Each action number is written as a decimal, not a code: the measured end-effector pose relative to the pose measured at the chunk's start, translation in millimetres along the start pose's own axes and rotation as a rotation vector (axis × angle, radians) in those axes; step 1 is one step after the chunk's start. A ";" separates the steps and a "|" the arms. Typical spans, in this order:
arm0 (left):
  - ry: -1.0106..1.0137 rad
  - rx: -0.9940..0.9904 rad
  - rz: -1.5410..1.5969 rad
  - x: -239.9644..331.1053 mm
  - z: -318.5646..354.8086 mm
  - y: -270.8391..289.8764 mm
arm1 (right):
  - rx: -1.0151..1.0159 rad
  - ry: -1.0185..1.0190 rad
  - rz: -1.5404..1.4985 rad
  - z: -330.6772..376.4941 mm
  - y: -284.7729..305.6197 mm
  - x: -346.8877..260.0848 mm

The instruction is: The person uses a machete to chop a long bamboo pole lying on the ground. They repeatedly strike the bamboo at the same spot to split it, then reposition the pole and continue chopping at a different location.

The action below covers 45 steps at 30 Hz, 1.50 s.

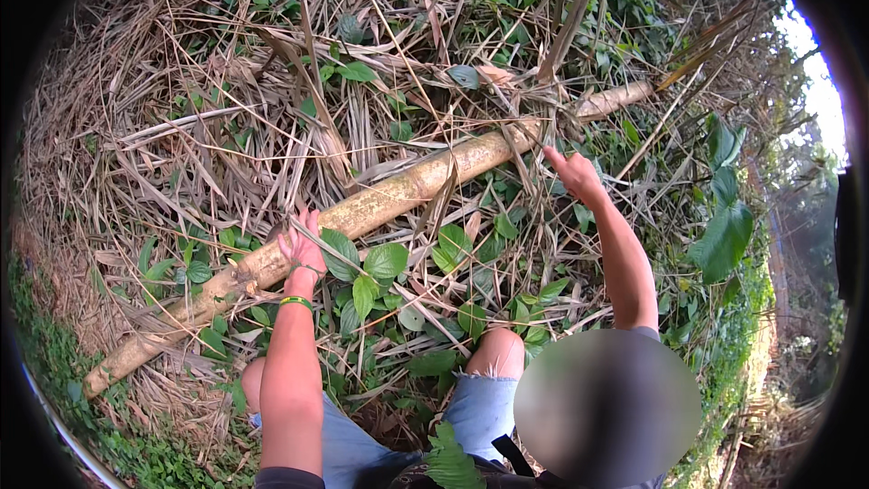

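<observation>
Crouching, to judge by the bent knees [498, 353] in frayed denim [484, 403], over a long yellowish pole [389, 201] laid slantwise on dry litter [208, 145], one end low at the left, the other high at the right. Reaching forward on both sides, with hands well apart. Touching the near side of the pole with the left hand [305, 246], fingers spread rather than wrapped around, a yellow-green wristband [296, 302] just behind; probably placed so to keep so round a length from rolling on a loose, springy bed. Stretching farther up the slope of the pole with the right hand [575, 174], thumb forward, just beside a stretch crossed by curled dry leaves [554, 118]; impossible to tell whether closed on a thin stem or merely near one, with the fingertips mostly hidden. Likely spaced wide for better control of the length than from a single spot. Hemmed in on the near side by low green leaves [386, 261], close to the left hand and partly overlapping the pole's edge.
</observation>
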<state>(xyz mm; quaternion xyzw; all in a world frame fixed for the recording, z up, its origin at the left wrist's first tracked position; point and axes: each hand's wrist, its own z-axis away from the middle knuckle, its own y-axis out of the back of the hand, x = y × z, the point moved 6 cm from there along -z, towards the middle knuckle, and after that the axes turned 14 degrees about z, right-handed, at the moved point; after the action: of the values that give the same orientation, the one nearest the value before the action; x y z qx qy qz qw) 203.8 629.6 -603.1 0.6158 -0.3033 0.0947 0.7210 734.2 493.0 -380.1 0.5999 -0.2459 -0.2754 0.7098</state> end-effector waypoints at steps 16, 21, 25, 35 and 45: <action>0.000 0.041 0.023 2.1 -2.8 -6.1 | 0.120 -0.088 0.095 5.5 -13.8 17.8; 0.061 0.003 -0.002 0.4 -4.9 0.0 | -0.169 -0.017 -0.571 38.8 2.8 -18.1; 0.013 -0.023 0.033 11.8 3.5 2.3 | -0.010 0.169 -0.587 78.2 34.2 -49.6; 0.012 0.015 -0.031 -12.7 -4.0 -0.2 | 0.367 0.197 -0.003 8.5 -9.9 6.5; 0.030 -0.003 -0.030 -2.4 -2.9 9.0 | -0.050 -0.050 -0.697 32.0 -64.9 -7.5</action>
<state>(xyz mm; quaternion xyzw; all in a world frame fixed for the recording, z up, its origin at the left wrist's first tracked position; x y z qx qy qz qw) 198.2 635.0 -597.1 0.6176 -0.2835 0.0925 0.7278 700.8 466.9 -439.1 0.6233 -0.0366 -0.5218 0.5813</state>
